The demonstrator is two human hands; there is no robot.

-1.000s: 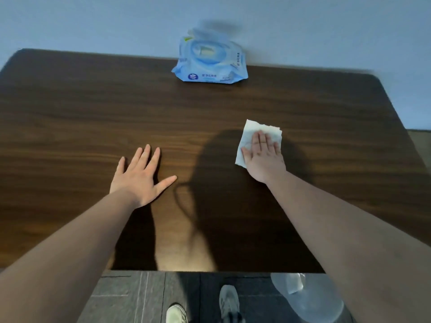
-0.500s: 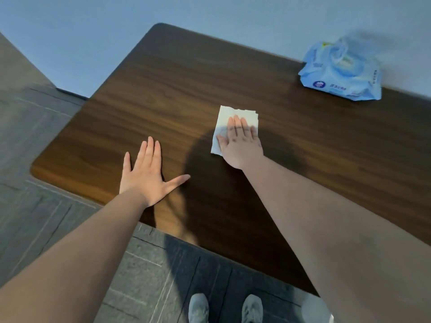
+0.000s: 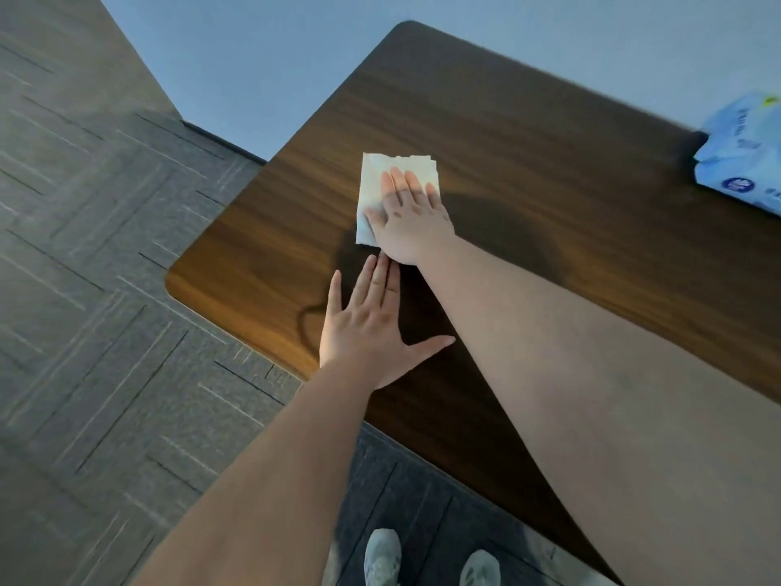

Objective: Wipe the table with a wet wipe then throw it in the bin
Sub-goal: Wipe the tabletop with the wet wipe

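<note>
A white wet wipe (image 3: pixel 376 184) lies flat on the dark wooden table (image 3: pixel 528 133), near its left end. My right hand (image 3: pixel 412 217) presses down on the wipe with fingers spread, covering its lower right part. My left hand (image 3: pixel 372 327) rests flat on the table just in front of the right hand, fingers together and thumb out, holding nothing. Its fingertips almost touch the right wrist. No bin is in view.
A blue pack of wet wipes (image 3: pixel 748 158) sits at the table's far right edge, cut off by the frame. Grey patterned carpet (image 3: pixel 97 289) lies to the left. My two shoes (image 3: pixel 427 560) stand on the floor by the table's near edge.
My right hand has slid the wipe leftward across the table, toward the left end. The view has swung left, and the left hand now lies close under the right hand.
</note>
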